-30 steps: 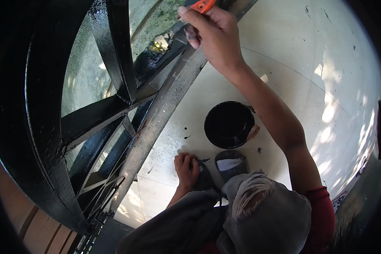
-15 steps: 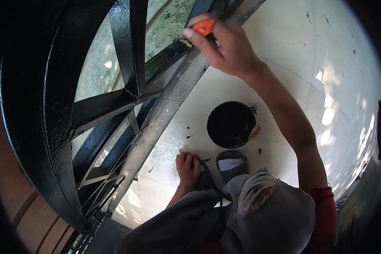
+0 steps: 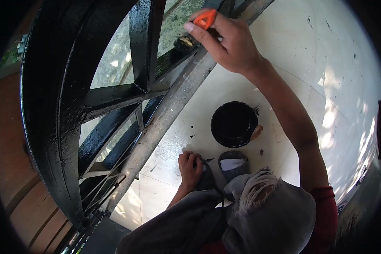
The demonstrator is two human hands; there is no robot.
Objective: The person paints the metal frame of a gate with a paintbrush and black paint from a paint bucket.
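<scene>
In my right hand [image 3: 233,46] is a paintbrush [image 3: 205,19] with an orange handle, gripped between thumb and fingers. Its dark, yellowish bristles [image 3: 185,41] are at a black metal bar [image 3: 169,61] of the framework, close to a grey, unpainted-looking rail [image 3: 173,97]. Whether they touch the bar is hard to tell. My left hand [image 3: 190,167] is low beside the dark slipper [image 3: 205,178] on my left foot, fingers bent loosely and slightly apart, with nothing visible in them. A round black container [image 3: 233,125] of dark paint stands on the floor between hands and feet.
A wide curved black metal piece [image 3: 51,106] rises on the left. Thin wires or rods [image 3: 108,182] cross the lower framework. Dark drips [image 3: 192,135] spot the pale tiled floor [image 3: 292,110]. Brown steps or boards [image 3: 38,211] lie at lower left.
The framework sits further right in view as the camera shifts slightly. My right hand has tilted the brush, showing more of its bristles. My left hand stays by the slipper.
</scene>
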